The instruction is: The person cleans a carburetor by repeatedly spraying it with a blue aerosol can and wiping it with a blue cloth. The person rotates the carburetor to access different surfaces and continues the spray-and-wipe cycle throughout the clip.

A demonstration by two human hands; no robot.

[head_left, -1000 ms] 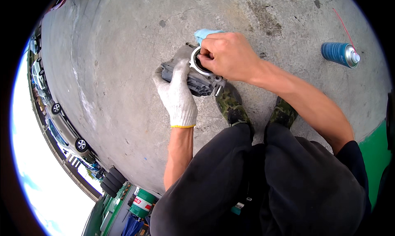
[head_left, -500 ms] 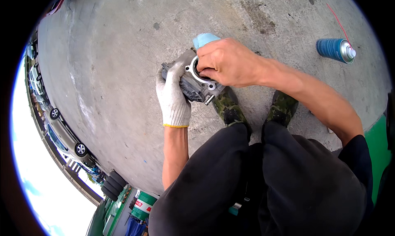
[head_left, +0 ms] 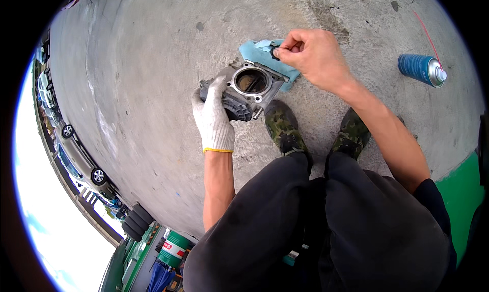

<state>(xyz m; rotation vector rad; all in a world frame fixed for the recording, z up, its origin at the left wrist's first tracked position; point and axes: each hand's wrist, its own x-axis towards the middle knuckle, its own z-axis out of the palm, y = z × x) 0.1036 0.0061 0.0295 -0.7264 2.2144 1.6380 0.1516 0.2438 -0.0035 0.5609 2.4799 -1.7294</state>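
My left hand, in a white knit glove with a yellow hem, grips a metal throttle body by its dark plastic housing. The round bore faces up, showing a plate inside with brownish stains. Just beyond the throttle body, my bare right hand pinches a light-blue cloth between thumb and fingers. A blackened patch shows on the cloth by the fingertips. Part of the cloth hangs behind the throttle body's far right edge, hidden there.
A blue spray can with a thin red straw stands on the concrete floor at the right. Below the throttle body are my camouflage shoes. Stacked tyres, a green-and-white drum and parked cars line the left side.
My right hand has come out of the bore and moved up and right, bringing the cloth's dark patch into sight. The left hand still holds the throttle body in nearly the same place.
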